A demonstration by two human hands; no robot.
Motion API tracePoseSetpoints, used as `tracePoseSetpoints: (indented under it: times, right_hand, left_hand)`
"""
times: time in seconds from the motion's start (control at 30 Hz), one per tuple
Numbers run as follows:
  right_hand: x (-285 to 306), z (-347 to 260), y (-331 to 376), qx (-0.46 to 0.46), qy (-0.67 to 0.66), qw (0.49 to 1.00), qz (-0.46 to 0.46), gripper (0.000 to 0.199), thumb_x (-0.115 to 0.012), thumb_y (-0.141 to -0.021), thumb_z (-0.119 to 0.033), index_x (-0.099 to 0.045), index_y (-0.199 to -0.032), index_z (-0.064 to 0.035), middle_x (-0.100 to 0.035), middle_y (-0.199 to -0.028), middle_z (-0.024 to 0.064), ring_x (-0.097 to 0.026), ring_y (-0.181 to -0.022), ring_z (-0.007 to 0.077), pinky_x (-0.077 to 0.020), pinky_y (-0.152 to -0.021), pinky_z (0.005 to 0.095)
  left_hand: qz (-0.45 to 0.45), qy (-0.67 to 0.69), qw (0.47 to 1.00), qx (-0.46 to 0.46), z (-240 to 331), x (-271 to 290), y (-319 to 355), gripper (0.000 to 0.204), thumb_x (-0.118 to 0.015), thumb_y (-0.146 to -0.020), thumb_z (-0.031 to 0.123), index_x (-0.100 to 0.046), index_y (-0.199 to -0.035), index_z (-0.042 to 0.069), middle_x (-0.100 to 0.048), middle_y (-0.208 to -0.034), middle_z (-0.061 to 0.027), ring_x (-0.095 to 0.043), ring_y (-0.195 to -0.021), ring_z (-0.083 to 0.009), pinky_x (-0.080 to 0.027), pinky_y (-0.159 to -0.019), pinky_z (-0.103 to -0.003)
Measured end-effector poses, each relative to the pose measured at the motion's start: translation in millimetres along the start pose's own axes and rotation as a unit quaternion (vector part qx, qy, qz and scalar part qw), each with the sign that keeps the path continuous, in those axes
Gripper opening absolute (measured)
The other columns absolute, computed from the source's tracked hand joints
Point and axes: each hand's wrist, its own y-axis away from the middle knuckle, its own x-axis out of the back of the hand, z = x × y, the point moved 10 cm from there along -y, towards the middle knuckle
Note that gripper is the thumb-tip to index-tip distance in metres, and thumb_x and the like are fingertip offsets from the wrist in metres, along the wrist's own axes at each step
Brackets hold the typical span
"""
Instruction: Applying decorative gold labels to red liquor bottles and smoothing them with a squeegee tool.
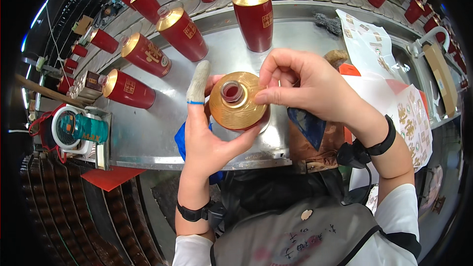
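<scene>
Cupped from below and the left by the left hand point(207, 138), thumb pressing the near rim and a cloth-sleeved forefinger point(198, 83) standing straight up beside it: a red bottle with a gold shoulder point(237, 102), seen from the top, open neck showing, no cap on. Pinched lightly at the gold shoulder's right edge by the right hand point(300, 86), fingertips curled in and touching the metal, thumb and forefinger pressed close together (whether anything small sits between them, cannot tell). Held just above the near part of the steel worktop point(148, 133), roughly mid-picture, close to the body. Under the left hand, a blue cloth point(181, 140) poking out. Beneath the right wrist, a brown and blue worn pad point(310, 135) at the table edge. Black straps on both wrists, a small black unit hanging off the right one. Farther back, a capped red bottle point(253, 17) standing upright, well apart from the held one; to its left a row of more red bottles point(145, 54) fanned out along the curved conveyor, gold shoulders toward the camera. To the right, printed white paper sheets point(374, 49) lying over the table. At far left, a teal and white tool point(81, 128) resting on a ledge, with a red sheet point(111, 176) below it.
</scene>
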Motion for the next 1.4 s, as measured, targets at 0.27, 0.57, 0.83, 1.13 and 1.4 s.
tracePoseSetpoints:
  times: [0.27,0.57,0.83,1.13,1.4]
  right_hand:
    - [18,10,9,-0.011,0.017,0.997,0.073,0.039,-0.083,-0.088,-0.016,-0.059,-0.116,-0.0037,-0.058,-0.087,-0.0054,-0.044,-0.067,-0.0018,-0.0378,-0.059,0.0169]
    - [-14,28,12,-0.046,-0.036,0.997,0.058,0.079,-0.085,-0.085,-0.029,-0.047,-0.148,-0.0005,-0.058,-0.122,0.0072,-0.057,-0.074,0.0045,-0.0475,-0.068,0.0203]
    - [-18,33,17,-0.069,-0.12,0.99,0.029,0.079,-0.085,-0.084,-0.027,-0.046,-0.149,-0.002,-0.061,-0.117,0.005,-0.056,-0.074,0.0041,-0.0477,-0.069,0.0215]
    - [-14,36,20,-0.05,-0.156,0.986,0.021,0.067,-0.08,-0.089,-0.021,-0.05,-0.146,-0.0019,-0.061,-0.125,0.0053,-0.056,-0.076,0.0031,-0.0481,-0.07,0.0204]
    - [40,70,31,-0.148,-0.272,0.939,0.152,0.058,-0.039,-0.11,-0.051,-0.072,-0.114,-0.0031,-0.071,-0.096,0.003,-0.062,-0.079,0.0061,-0.0522,-0.072,0.0219]
  left_hand:
    - [0.025,-0.101,0.995,-0.001,4,-1,5,0.118,-0.095,-0.065,0.017,-0.023,-0.156,-0.001,-0.043,-0.15,-0.0175,-0.047,-0.138,-0.0292,-0.039,-0.114,-0.041]
    - [-0.006,0.203,0.979,0.023,-6,-17,0,0.105,-0.085,-0.083,0.028,-0.019,-0.159,0.0,-0.037,-0.156,-0.0171,-0.048,-0.138,-0.027,-0.039,-0.115,-0.04]
    - [0.027,0.259,0.964,0.059,-9,-23,1,0.068,-0.06,-0.104,0.017,-0.022,-0.158,0.001,-0.041,-0.154,-0.0142,-0.049,-0.136,-0.0221,-0.042,-0.113,-0.037]
    - [0.017,0.254,0.964,0.084,-10,-22,0,0.073,-0.062,-0.098,0.006,-0.021,-0.159,0.002,-0.038,-0.158,-0.0144,-0.049,-0.137,-0.0221,-0.042,-0.113,-0.037]
    - [0.051,0.09,0.993,-0.054,-2,-6,7,0.091,-0.076,-0.09,0.024,-0.02,-0.159,0.001,-0.029,-0.16,-0.0174,-0.039,-0.144,-0.0283,-0.036,-0.116,-0.042]
